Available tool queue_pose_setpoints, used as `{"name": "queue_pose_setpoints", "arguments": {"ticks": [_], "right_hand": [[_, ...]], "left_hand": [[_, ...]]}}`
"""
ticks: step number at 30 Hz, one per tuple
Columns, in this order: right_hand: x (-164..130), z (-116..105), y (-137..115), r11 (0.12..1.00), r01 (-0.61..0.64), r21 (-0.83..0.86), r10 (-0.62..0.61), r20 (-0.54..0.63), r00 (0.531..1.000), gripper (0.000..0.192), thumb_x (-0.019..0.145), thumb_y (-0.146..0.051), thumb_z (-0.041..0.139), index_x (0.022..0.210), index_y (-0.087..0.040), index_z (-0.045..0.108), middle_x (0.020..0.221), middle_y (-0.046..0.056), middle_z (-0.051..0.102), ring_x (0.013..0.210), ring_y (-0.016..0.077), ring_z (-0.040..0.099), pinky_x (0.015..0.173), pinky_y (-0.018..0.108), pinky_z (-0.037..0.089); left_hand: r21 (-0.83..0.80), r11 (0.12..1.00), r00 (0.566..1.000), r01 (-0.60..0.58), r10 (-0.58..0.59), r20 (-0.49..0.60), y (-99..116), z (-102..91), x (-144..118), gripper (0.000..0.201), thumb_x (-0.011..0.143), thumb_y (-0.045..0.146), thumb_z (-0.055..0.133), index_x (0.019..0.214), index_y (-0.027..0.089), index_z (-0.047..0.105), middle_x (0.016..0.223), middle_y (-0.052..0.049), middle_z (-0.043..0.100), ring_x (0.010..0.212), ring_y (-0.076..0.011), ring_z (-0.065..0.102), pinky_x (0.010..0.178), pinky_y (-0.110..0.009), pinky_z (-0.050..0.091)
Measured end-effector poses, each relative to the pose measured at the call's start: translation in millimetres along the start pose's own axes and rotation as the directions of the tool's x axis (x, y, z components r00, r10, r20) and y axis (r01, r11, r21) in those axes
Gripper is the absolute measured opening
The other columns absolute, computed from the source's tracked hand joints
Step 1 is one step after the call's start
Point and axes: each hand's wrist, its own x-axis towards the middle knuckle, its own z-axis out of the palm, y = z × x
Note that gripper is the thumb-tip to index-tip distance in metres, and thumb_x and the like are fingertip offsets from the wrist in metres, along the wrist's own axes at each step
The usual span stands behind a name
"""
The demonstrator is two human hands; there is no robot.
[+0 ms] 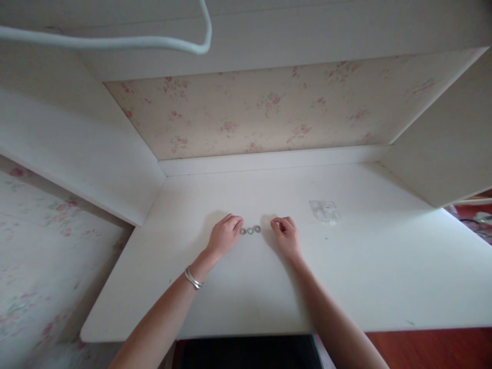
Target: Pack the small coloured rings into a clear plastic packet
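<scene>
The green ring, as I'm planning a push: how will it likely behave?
Lying flat, the green ring would probably slide rather than roll. Being thin and small, it is likely light. A sideways push might bump the purplish ring beside it.

We see dim, soft light | faint shadows left of the left hand (pixel 226 234) and right hand (pixel 286 237) | rings (pixel 250 233) between them blurry | edges well beyond them stretched
</scene>
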Motion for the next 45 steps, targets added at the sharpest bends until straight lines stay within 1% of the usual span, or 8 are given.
{"name": "queue_pose_setpoints", "arguments": {"ticks": [9, 13, 17, 21, 26, 35, 41, 45], "right_hand": [[13, -29, 7, 0.994, -0.029, -0.104, 0.029, 0.0, 1.0, 0.029, 0.082, -0.043, 0.05, 0.085, -0.019, 0.066, 0.078, 0.002, 0.055, 0.06, 0.0124, 0.047, 0.06, 0.027, 0.04], [33, -69, 11, 0.905, -0.027, -0.425, -0.035, -0.138, 0.99, 0.03, 0.084, -0.04, 0.045, 0.092, -0.019, 0.066, 0.088, 0.007, 0.057, 0.079, 0.019, 0.052, 0.076, 0.034, 0.04], [53, -101, 20, 0.674, -0.15, -0.723, 0.009, -0.196, 0.981, 0.048, 0.077, -0.05, 0.051, 0.117, -0.024, 0.057, 0.118, 0.014, 0.048, 0.107, 0.033, 0.042, 0.085, 0.049, 0.033], [67, -117, 38, 0.599, -0.189, -0.778, 0.187, -0.094, 0.978, 0.071, 0.073, -0.061, 0.051, 0.133, -0.024, 0.042, 0.132, 0.018, 0.036, 0.111, 0.0369, 0.041, 0.083, 0.051, 0.035], [74, -123, 49, 0.605, -0.227, -0.763, 0.264, -0.077, 0.962, 0.071, 0.076, -0.059, 0.049, 0.135, -0.021, 0.039, 0.127, 0.019, 0.044, 0.103, 0.0329, 0.051, 0.082, 0.044, 0.041], [51, -69, -9, 0.834, -0.085, -0.545, 0.122, 0.032, 0.992, 0.061, 0.076, -0.057, 0.053, 0.126, -0.022, 0.049, 0.123, 0.012, 0.054, 0.099, 0.0252, 0.058, 0.081, 0.037, 0.046], [15, -8, -70, 0.977, 0.069, -0.2, -0.01, 0.278, 0.961, 0.051, 0.077, -0.051, 0.059, 0.12, -0.024, 0.055, 0.113, 0.009, 0.061, 0.092, 0.0212, 0.061, 0.077, 0.035, 0.049], [-1, 14, -91, 0.996, 0.06, -0.062, -0.036, 0.332, 0.942, 0.048, 0.077, -0.047, 0.061, 0.119, -0.025, 0.055, 0.117, 0.007, 0.06, 0.093, 0.0189, 0.061, 0.082, 0.034, 0.049]], "left_hand": [[-0.206, 0.918, 0.932, 0.34, -0.359, -0.059, -46, -6.0, -50, 0.041, 0.086, 0.05, 0.04, 0.093, 0.018, 0.064, 0.054, 0.004, 0.049, 0.049, -0.0112, 0.046, 0.05, -0.022, 0.034], [-0.267, 0.89, 0.919, 0.368, -0.392, -0.04, -51, -3.3, -53, 0.042, 0.083, 0.051, 0.042, 0.093, 0.018, 0.065, 0.055, 0.004, 0.047, 0.051, -0.0117, 0.045, 0.05, -0.022, 0.034], [-0.346, 0.854, 0.91, 0.388, -0.415, -0.004, -54, -3.7, -48, 0.043, 0.08, 0.052, 0.044, 0.091, 0.017, 0.066, 0.059, 0.002, 0.052, 0.054, -0.0124, 0.047, 0.053, -0.022, 0.036], [-0.374, 0.842, 0.914, 0.389, -0.403, 0.042, -56, -7.4, -46, 0.042, 0.079, 0.052, 0.046, 0.091, 0.017, 0.067, 0.063, 0.001, 0.056, 0.057, -0.0127, 0.049, 0.054, -0.022, 0.037], [-0.382, 0.843, 0.921, 0.378, -0.384, 0.064, -58, -8.9, -48, 0.041, 0.08, 0.051, 0.046, 0.091, 0.017, 0.067, 0.061, 0.002, 0.054, 0.056, -0.0123, 0.048, 0.053, -0.022, 0.036], [-0.258, 0.955, 0.986, 0.146, -0.163, -0.047, -30, -8.0, -40, 0.033, 0.083, 0.041, 0.052, 0.104, 0.018, 0.061, 0.085, -0.003, 0.058, 0.074, -0.0139, 0.055, 0.073, -0.027, 0.047], [-0.202, 0.979, 0.995, -0.023, 0.003, -0.097, 7, -11.2, -22, 0.082, 0.063, 0.043, 0.074, 0.133, 0.024, 0.036, 0.131, -0.009, 0.041, 0.119, -0.0234, 0.044, 0.1, -0.038, 0.04], [-0.166, 0.985, 0.986, -0.05, 0.023, -0.163, 11, -10.9, -12, 0.079, 0.065, 0.035, 0.073, 0.132, 0.021, 0.034, 0.13, -0.01, 0.044, 0.123, -0.0264, 0.041, 0.103, -0.042, 0.037]]}}
